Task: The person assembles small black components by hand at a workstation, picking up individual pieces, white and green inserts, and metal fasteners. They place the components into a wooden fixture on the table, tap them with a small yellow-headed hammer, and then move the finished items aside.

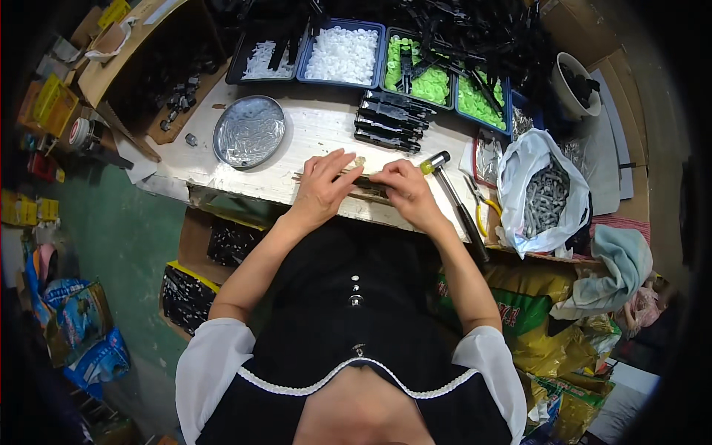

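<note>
At the table's near edge, a narrow dark strip-shaped part (365, 185) lies between my two hands, mostly covered by them. My left hand (317, 189) rests over its left end, fingers stretched out and slightly apart. My right hand (409, 194) is closed in a pinch at its right end; its curled fingers hide what exactly they grip. Just beyond the fingertips sits a small pale yellowish piece (360, 161). A stack of several black elongated parts (389, 122) lies farther back. To the right of my right hand is a hammer (458, 199) with a yellow-green face and black handle.
Blue trays hold white pieces (343, 55) and green pieces (419, 80). A round metal dish (249, 132) of small pins stands left. On the right are yellow-handled pliers (482, 204), a white bag (523, 167) of grey metal parts, and a cloth (619, 263).
</note>
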The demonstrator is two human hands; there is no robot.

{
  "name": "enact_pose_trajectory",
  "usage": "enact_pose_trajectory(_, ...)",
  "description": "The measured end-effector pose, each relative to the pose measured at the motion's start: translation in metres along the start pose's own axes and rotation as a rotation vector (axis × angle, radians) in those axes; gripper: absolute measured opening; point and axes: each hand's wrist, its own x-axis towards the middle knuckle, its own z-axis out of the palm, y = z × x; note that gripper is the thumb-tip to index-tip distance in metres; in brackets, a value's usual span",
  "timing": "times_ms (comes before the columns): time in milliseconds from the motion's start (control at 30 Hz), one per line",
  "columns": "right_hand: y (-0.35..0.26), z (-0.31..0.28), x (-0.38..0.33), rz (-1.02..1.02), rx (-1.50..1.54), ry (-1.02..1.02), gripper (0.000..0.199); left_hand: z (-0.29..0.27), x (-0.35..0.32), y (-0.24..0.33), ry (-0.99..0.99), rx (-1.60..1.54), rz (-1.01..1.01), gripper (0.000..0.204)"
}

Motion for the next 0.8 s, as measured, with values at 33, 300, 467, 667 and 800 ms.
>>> enact_pose_trajectory(33, -0.002, -0.001, -0.009, -0.084, -0.261, -0.061, 0.034, 0.004, -0.009, -0.003, -0.005, 0.000, 0.001, 0.048)
enact_pose_trajectory(300, -0.018, 0.029, -0.015, -0.078, -0.623, -0.089, 0.043, -0.010, -0.021, -0.002, -0.130, 0.166, 0.025, 0.043)
enact_pose_trajectory(467, -0.017, 0.033, -0.010, -0.141, -0.671, -0.112, 0.044, -0.014, -0.028, -0.007, -0.176, 0.219, -0.006, 0.049)
enact_pose_trajectory(667, -0.038, 0.025, -0.004, -0.098, -0.644, -0.093, 0.051, -0.049, -0.023, -0.012, 0.285, 0.029, -0.156, 0.041)
enact_pose_trajectory(800, -0.043, 0.044, 0.008, -0.176, -0.606, -0.123, 0.048, -0.092, -0.045, -0.079, 0.578, -0.025, -0.673, 0.014)
